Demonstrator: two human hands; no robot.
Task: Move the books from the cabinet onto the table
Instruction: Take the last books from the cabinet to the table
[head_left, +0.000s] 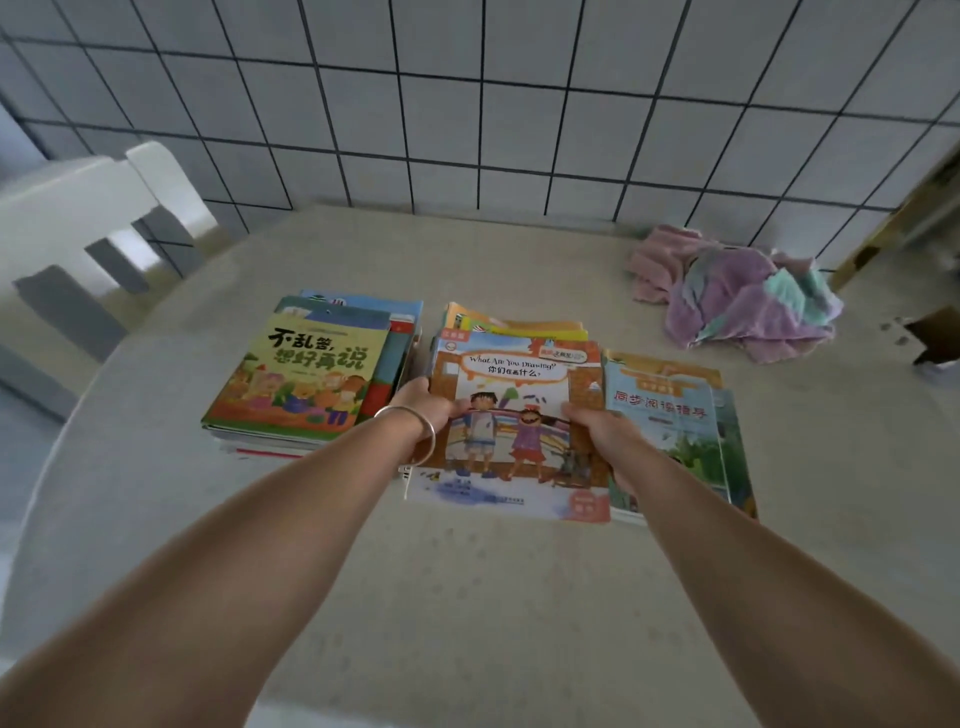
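Note:
Three piles of children's books lie side by side on the beige table. The middle stack is topped by a book titled "What Are You Drawing?". My left hand, with a silver bangle on the wrist, grips that stack's left edge, thumb on the cover. My right hand grips its right edge the same way. The left pile has a green-and-yellow cover on top. The right pile has a pale blue cover and lies partly under my right hand. The cabinet is out of view.
A crumpled pink, purple and teal cloth lies at the table's back right. A white chair stands at the left. A tiled wall rises directly behind the table. A small brown object sits at the right edge.

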